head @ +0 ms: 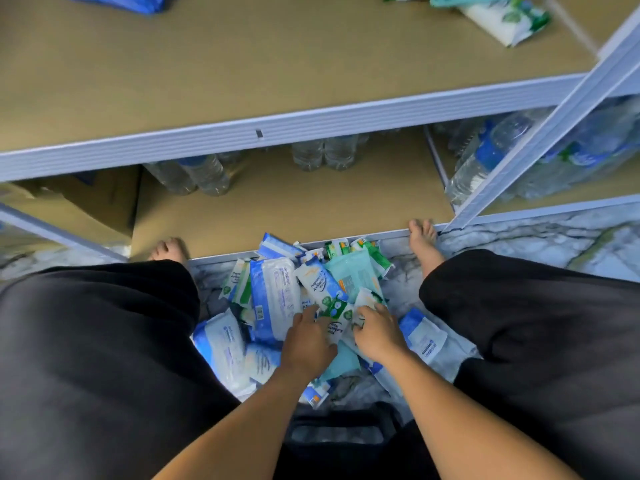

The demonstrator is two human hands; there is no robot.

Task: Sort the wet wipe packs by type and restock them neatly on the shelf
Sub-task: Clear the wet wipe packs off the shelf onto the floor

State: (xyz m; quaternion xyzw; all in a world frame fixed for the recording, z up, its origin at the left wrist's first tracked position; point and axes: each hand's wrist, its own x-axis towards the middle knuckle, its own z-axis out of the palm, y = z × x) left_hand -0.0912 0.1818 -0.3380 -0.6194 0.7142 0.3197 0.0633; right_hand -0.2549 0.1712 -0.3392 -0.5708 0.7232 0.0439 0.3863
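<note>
A heap of wet wipe packs (277, 296) lies on the marble floor between my bare feet: large blue-and-white ones, teal ones (353, 275) and small white-and-green antibacterial ones (320, 282). My left hand (306, 341) rests on the middle of the heap with its fingers fairly straight, beside a white-and-green pack (337, 329). Just to its right, my right hand (377, 336) has its fingers curled round the edge of a small white-and-green pack (363, 301). On the upper shelf board (242, 64) lie a white-and-green pack (502, 22) at the far right and a blue pack (121, 1) at the far left.
The white metal shelf edge (277, 129) runs across in front of me, with an upright post (540, 140) at the right. Water bottles (194, 174) stand on the bottom shelf, more (491, 157) at the right. A cardboard box (86, 199) sits at the lower left.
</note>
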